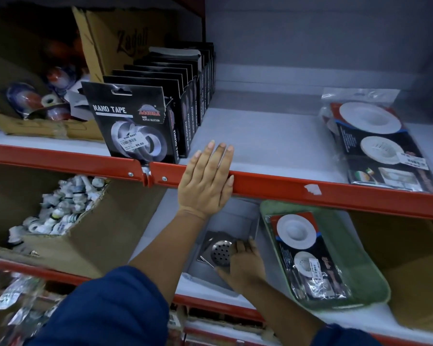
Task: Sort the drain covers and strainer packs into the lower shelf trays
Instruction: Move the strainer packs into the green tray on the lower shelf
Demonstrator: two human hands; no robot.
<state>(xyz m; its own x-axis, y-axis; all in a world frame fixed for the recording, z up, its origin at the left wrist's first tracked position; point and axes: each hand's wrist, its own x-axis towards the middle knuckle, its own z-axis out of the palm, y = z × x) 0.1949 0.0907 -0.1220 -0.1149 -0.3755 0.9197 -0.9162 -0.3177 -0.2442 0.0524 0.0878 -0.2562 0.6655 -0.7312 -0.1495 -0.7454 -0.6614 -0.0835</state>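
Note:
A square metal drain cover point(219, 250) with a perforated round centre lies in a grey tray point(240, 218) on the lower shelf. My right hand point(245, 264) grips its near right edge inside the tray. My left hand point(206, 178) rests flat, fingers together, on the red front rail of the upper shelf. A strainer pack point(308, 255) with white round strainers lies in a green tray point(365, 278) to the right. More strainer packs point(375, 143) are stacked on the upper shelf at the right.
Black nano tape boxes point(135, 121) stand in a row on the upper shelf, left of my left hand. Cardboard boxes point(68, 236) with white fittings sit at the lower left, another cardboard box point(410, 265) at the lower right. The red shelf rail point(310, 188) overhangs the trays.

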